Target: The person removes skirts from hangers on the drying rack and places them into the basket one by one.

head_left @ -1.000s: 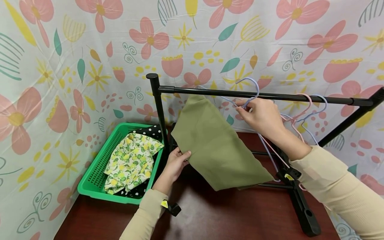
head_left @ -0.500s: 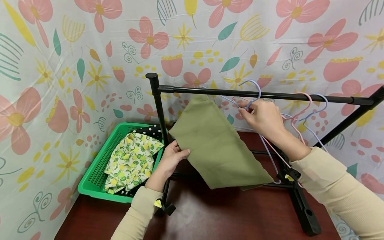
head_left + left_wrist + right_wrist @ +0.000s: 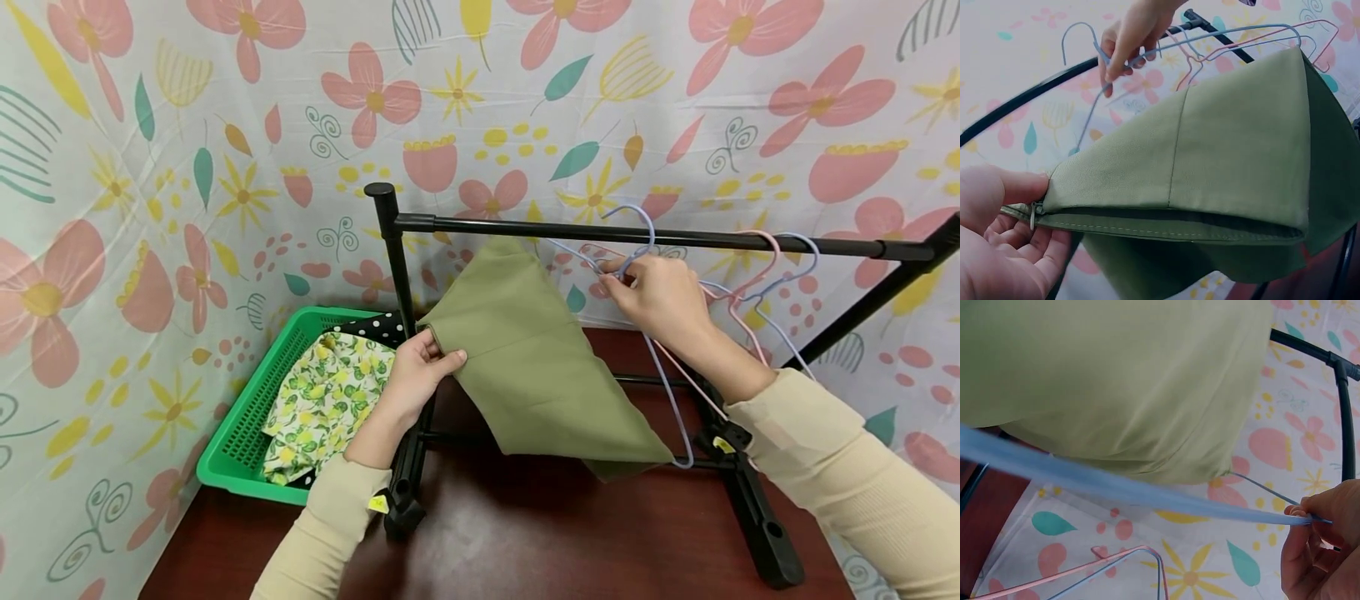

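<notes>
An olive-green skirt (image 3: pixel 540 358) hangs slantwise under the rack's rail. My left hand (image 3: pixel 420 367) pinches its edge between thumb and fingers, beside a small metal zipper pull (image 3: pixel 1032 215). The skirt's edge gapes toward me in the left wrist view. My right hand (image 3: pixel 663 296) pinches a blue hanger (image 3: pixel 1085 480) just below its hook, and the hook overlaps the rail in the head view. One hanger arm runs behind the skirt's top corner; the other slopes down to its lower right corner, part of it hidden by cloth.
The black rack (image 3: pixel 480 227) stands on a dark red table (image 3: pixel 540 542). A pink hanger (image 3: pixel 777 258) and another blue hanger (image 3: pixel 816 254) hang at the rail's right. On the left, a green basket (image 3: pixel 247 489) holds lemon-print cloth (image 3: pixel 322 408) and black polka-dot cloth (image 3: pixel 378 327).
My left hand has moved left and slightly up, drawing the skirt's edge with it. My right hand and the hanger have shifted slightly right and down.
</notes>
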A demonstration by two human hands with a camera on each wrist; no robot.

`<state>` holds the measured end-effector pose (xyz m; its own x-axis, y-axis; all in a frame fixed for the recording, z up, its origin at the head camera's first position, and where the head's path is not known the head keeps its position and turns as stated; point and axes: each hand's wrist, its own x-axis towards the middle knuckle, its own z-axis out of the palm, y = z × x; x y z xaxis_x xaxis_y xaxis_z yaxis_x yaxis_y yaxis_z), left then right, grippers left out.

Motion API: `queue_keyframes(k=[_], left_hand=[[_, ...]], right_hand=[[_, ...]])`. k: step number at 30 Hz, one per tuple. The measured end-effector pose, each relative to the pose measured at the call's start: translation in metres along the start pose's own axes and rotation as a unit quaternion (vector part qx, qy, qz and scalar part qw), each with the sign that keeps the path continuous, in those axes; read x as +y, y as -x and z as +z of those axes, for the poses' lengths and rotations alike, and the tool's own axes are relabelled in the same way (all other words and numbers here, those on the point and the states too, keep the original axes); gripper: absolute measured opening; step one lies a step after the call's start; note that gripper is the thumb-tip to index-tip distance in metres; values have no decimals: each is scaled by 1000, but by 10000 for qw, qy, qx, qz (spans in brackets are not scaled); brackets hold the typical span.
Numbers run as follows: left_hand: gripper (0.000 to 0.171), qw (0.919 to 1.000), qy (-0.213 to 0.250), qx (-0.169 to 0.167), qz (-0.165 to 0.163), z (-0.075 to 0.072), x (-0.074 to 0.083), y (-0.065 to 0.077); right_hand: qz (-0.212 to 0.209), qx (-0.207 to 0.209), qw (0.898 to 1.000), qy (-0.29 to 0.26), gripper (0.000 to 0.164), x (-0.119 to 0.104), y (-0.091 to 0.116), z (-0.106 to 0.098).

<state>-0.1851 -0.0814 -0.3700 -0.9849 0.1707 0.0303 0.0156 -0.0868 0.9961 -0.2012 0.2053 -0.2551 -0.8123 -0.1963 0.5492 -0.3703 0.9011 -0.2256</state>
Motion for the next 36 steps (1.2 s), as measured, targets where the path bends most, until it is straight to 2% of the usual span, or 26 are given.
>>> queue_keyframes(k=[14, 25, 36], left_hand=[[29, 9948, -876, 76, 522, -13, 36, 5], [24, 9829, -1522, 335, 976, -27, 47, 8], [20, 9750, -1663, 725, 1281, -41, 58, 10]], right_hand=[[35, -37, 10000, 65, 53, 4, 1, 0], [51, -51, 9999, 72, 53, 8, 1, 3], [135, -127, 9998, 55, 54, 7, 2, 2]])
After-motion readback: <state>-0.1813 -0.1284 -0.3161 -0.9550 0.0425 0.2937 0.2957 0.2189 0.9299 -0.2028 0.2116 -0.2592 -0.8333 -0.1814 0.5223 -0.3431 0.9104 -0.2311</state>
